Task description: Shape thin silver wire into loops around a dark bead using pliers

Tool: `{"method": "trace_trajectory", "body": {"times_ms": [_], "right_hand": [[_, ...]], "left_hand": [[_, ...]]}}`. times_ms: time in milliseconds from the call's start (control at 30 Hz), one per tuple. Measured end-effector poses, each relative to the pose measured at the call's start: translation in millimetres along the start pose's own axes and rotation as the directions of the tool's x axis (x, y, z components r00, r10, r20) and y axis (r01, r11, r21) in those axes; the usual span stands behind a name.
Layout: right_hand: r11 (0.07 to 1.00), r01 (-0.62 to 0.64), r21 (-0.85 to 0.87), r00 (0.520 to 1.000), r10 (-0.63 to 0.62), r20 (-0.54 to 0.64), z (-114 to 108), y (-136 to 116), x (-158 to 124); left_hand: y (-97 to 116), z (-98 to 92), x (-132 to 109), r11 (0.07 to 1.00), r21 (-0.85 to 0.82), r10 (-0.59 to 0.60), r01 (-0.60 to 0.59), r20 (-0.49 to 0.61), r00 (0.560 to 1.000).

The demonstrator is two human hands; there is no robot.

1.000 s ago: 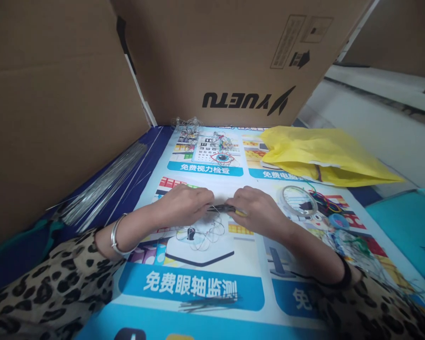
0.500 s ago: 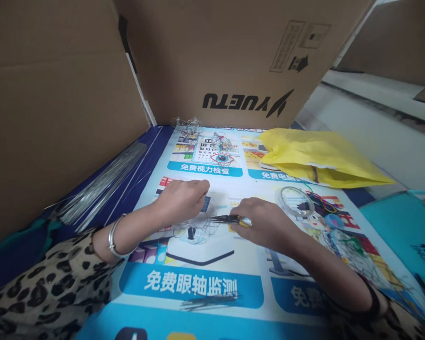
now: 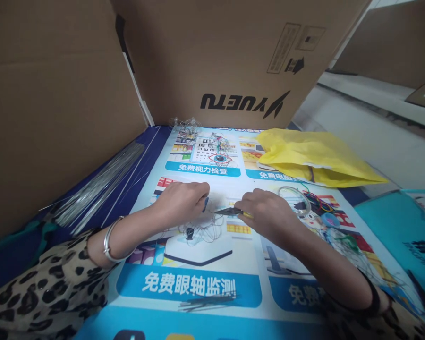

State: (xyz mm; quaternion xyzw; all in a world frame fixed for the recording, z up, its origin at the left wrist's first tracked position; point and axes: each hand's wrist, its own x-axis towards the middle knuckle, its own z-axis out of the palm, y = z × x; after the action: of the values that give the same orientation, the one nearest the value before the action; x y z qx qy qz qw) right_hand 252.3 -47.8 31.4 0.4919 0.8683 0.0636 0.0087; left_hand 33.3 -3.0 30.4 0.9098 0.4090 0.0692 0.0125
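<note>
My right hand (image 3: 267, 211) is closed around pliers (image 3: 228, 211) with dark pointed jaws and yellow on the handle. The jaws point left, toward my left hand (image 3: 184, 202), whose fingers are pinched together. Below the left fingers, a looped shape of thin wire (image 3: 205, 231) spreads over the printed sheet, and the fingers seem to grip its upper part. The exact grip point is hidden behind the knuckles. Whether the jaw tips touch the wire, I cannot tell. A small bunch of short dark wires (image 3: 208, 302) lies nearer to me.
Long straight silvery wires (image 3: 102, 184) lie at the left beside a cardboard wall (image 3: 216, 52). Tangled wire shapes (image 3: 219, 144) are at the back. To the right are a yellow bag (image 3: 315, 156), a clear tape ring (image 3: 299, 198), coloured cords (image 3: 320, 200) and a teal bag (image 3: 396, 231).
The pliers and my right hand have risen slightly, and the jaws are tilted a little differently. My left hand stays nearly in place. The whole view has shifted slightly.
</note>
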Motion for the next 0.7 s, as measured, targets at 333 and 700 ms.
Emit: {"method": "trace_trajectory", "body": {"times_ms": [333, 700], "right_hand": [[0.997, 0.071, 0.004, 0.994, -0.071, -0.08, 1.4, 3.7, -0.4], [1.0, -0.011, 0.029, 1.0, 0.01, 0.024, -5.4, -11.1, 0.1]], "left_hand": [[1.9, 8.4, -0.4, 0.989, -0.002, 0.15, -0.15, 0.03, 0.988], [5.6, 14.8, -2.5, 0.998, 0.059, 0.037, -0.033, -0.063, 0.997]]}}
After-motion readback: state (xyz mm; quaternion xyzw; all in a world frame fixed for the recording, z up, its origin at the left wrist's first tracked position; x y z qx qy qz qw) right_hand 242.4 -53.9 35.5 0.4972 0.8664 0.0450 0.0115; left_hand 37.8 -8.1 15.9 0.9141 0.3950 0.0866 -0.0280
